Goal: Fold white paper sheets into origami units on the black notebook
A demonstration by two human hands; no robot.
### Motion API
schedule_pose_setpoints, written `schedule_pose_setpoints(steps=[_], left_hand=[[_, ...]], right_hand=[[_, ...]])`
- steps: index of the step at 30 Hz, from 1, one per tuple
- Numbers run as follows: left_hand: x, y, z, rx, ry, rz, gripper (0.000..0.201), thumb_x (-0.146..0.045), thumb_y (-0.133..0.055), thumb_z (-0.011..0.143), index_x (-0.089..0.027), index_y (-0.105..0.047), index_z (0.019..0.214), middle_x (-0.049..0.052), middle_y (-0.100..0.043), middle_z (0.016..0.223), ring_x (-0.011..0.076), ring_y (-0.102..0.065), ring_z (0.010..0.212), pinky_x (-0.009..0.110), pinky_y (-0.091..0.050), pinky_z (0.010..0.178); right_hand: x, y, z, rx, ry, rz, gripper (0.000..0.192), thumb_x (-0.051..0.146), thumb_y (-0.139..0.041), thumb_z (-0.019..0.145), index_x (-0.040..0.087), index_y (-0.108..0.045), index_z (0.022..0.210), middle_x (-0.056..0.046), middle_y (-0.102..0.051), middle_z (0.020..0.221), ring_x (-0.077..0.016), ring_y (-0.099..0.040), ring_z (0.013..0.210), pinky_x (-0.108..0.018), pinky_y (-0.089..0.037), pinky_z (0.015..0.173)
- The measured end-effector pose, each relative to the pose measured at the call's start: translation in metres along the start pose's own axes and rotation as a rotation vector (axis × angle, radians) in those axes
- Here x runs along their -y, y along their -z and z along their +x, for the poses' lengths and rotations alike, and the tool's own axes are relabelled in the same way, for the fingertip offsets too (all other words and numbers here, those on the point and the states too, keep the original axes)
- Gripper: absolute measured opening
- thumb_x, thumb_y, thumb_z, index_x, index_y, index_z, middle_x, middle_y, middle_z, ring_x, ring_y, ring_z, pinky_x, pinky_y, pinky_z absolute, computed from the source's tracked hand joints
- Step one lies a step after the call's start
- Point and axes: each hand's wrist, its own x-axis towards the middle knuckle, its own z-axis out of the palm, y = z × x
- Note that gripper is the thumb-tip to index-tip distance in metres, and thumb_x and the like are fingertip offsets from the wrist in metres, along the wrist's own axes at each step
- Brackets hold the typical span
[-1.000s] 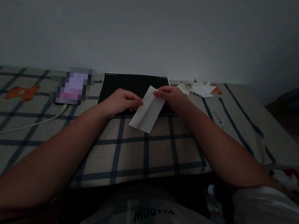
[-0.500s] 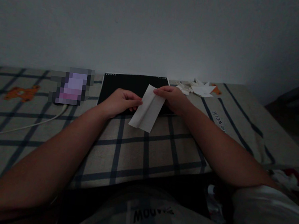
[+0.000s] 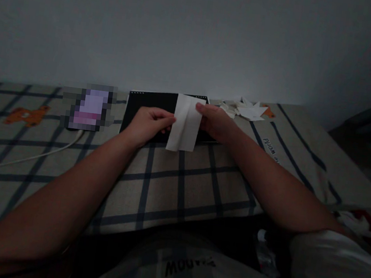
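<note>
Checked blanket [image 3: 179,188] covers surface below grey wall. Black notebook [image 3: 148,107] lies flat at far edge, by wall. White cable [image 3: 35,154] trails across blanket at left. Paper scraps [image 3: 243,109] heaped right of notebook. Folded white paper [image 3: 185,123] held upright over notebook's near edge, crease vertical. Left hand [image 3: 148,124] pinches paper's left edge, fingers curled closed. Right hand [image 3: 214,121] grips right edge, fingers closed on it.
</note>
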Motion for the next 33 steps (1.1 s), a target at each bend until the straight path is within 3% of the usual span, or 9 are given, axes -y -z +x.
schedule_pose_setpoints(steps=[3, 8, 13, 17, 22, 26, 33], left_hand=[[0.002, -0.003, -0.001, -0.082, -0.033, 0.010, 0.016, -0.032, -0.087, 0.084, -0.017, -0.086, 0.088, 0.005, -0.082, 0.082, 0.0150, -0.071, 0.071, 0.024, -0.058, 0.065], [0.000, -0.004, -0.003, -0.233, -0.080, 0.059, 0.012, -0.029, -0.082, 0.089, -0.020, -0.087, 0.094, 0.003, -0.085, 0.090, 0.0171, -0.075, 0.080, 0.025, -0.059, 0.070], [-0.005, -0.008, -0.009, -0.262, -0.113, 0.077, 0.013, -0.030, -0.081, 0.089, -0.020, -0.088, 0.093, 0.003, -0.085, 0.088, 0.0181, -0.076, 0.080, 0.026, -0.059, 0.071], [-0.004, -0.016, -0.013, -0.210, -0.125, 0.044, 0.012, -0.030, -0.083, 0.087, -0.020, -0.089, 0.091, 0.004, -0.084, 0.085, 0.0189, -0.075, 0.075, 0.027, -0.058, 0.066], [0.000, -0.020, -0.012, -0.104, -0.065, -0.064, 0.016, -0.034, -0.087, 0.083, -0.019, -0.088, 0.087, 0.005, -0.082, 0.079, 0.0167, -0.071, 0.067, 0.026, -0.057, 0.061], [0.000, -0.020, -0.011, -0.038, -0.040, -0.129, 0.018, -0.035, -0.088, 0.081, -0.018, -0.088, 0.085, 0.006, -0.082, 0.079, 0.0161, -0.072, 0.068, 0.025, -0.057, 0.061], [0.001, -0.021, -0.010, -0.055, -0.022, -0.112, 0.018, -0.035, -0.091, 0.081, -0.018, -0.088, 0.086, 0.005, -0.082, 0.077, 0.0159, -0.072, 0.067, 0.025, -0.058, 0.062]], right_hand=[[-0.005, 0.000, 0.003, -0.065, 0.055, -0.101, 0.044, 0.059, -0.091, 0.079, 0.023, -0.070, 0.095, -0.006, -0.078, 0.099, -0.0225, -0.072, 0.096, -0.039, -0.063, 0.090], [-0.002, 0.002, -0.001, -0.414, 0.389, -0.376, 0.032, 0.053, -0.085, 0.088, 0.025, -0.072, 0.098, -0.001, -0.072, 0.092, -0.0201, -0.068, 0.093, -0.036, -0.058, 0.088], [0.006, -0.012, -0.014, -0.292, 0.457, -0.526, 0.032, 0.055, -0.079, 0.094, 0.023, -0.077, 0.091, -0.003, -0.074, 0.086, -0.0196, -0.070, 0.087, -0.035, -0.057, 0.084], [0.001, -0.015, -0.009, -0.237, 0.431, -0.419, 0.042, 0.064, -0.081, 0.091, 0.022, -0.080, 0.095, -0.001, -0.075, 0.081, -0.0162, -0.067, 0.076, -0.031, -0.056, 0.072], [-0.001, -0.008, -0.001, -0.155, 0.287, -0.281, 0.047, 0.068, -0.086, 0.086, 0.022, -0.077, 0.087, 0.001, -0.071, 0.074, -0.0119, -0.059, 0.065, -0.026, -0.047, 0.059], [0.001, -0.009, -0.002, -0.177, 0.216, -0.241, 0.038, 0.057, -0.088, 0.088, 0.022, -0.075, 0.083, 0.003, -0.068, 0.071, -0.0112, -0.056, 0.064, -0.025, -0.045, 0.058], [0.000, -0.012, -0.004, -0.229, 0.174, -0.214, 0.026, 0.041, -0.085, 0.093, 0.020, -0.075, 0.081, 0.003, -0.068, 0.070, -0.0115, -0.058, 0.064, -0.025, -0.048, 0.062]])
